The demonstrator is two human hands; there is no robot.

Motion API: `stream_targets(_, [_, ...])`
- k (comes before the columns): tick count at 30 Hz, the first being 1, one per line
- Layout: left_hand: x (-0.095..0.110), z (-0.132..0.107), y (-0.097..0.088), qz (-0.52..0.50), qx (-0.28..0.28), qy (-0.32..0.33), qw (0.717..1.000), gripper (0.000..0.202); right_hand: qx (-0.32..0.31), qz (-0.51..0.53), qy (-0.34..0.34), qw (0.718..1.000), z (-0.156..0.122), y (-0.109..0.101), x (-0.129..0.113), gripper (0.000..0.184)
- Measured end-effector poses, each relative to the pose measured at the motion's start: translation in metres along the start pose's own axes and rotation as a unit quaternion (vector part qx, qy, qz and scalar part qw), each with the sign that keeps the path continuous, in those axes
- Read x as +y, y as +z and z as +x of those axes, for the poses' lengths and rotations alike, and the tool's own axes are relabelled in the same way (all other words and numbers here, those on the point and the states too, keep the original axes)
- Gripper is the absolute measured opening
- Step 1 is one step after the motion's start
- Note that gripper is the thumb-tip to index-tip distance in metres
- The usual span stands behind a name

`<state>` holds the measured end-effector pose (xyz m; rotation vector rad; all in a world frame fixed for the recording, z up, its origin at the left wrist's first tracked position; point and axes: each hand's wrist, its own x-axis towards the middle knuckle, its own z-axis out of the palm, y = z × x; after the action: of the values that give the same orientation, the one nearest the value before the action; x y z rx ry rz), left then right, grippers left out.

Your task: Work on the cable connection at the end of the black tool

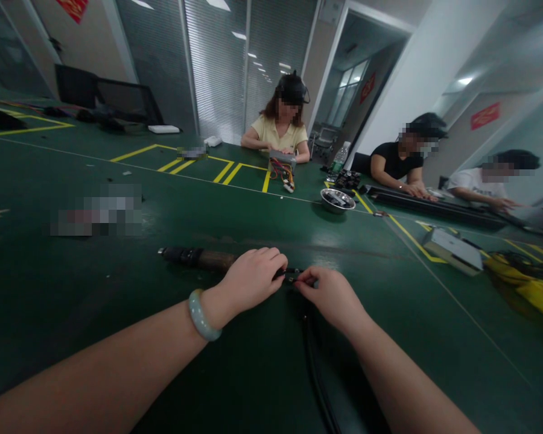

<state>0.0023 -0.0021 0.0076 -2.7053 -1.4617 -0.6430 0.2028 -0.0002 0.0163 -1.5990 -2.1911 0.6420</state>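
A long dark tool with a brown barrel (215, 260), which looks like an electric screwdriver, lies on the green table with its metal tip pointing left. My left hand (256, 277), with a pale green bangle at the wrist, is closed over its right end, fingertips pinching a thin black lead (281, 274). My right hand (328, 292) is closed in a pinch on a small connector (292, 279) just right of those fingertips. The fingers partly hide it, and I cannot tell whether the two ends are joined. A thick black cable (314, 367) runs from below my right hand toward the front edge.
Across the green table (199, 205), a person in yellow handles a grey box with coloured wires (281, 164). A metal bowl of parts (338, 201) and a bottle (339, 161) stand behind my hands. At right are a white box (452, 249), yellow bundles (525, 283) and two more people.
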Motion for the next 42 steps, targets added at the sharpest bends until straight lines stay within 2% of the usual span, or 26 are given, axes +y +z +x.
stream_targets(4, [-0.0021,0.0005,0.0013,-0.001,-0.005,0.006,1.000,0.008,0.048,-0.100,-0.047,0.993,0.0023,0.0012,-0.0011,0.007])
stream_targets(9, [-0.0034,0.0014,0.0003,-0.006,-0.002,0.015,1.000,0.009,0.086,-0.164,-0.067,0.980,0.0034,0.0044,-0.0040,0.005])
stream_targets(16, [-0.0057,0.0016,-0.0001,-0.027,-0.003,0.027,0.999,0.011,0.093,-0.150,-0.097,0.980,0.0041,0.0086,-0.0036,0.006])
stream_targets(37, [-0.0070,0.0020,0.0008,-0.034,0.001,0.036,0.999,0.005,0.091,-0.152,-0.100,0.979,0.0036,0.0074,-0.0030,0.005])
stream_targets(42, [-0.0055,0.0015,0.0017,-0.037,0.003,0.030,0.999,0.012,0.093,-0.150,-0.100,0.979,0.0039,0.0073,-0.0033,0.004])
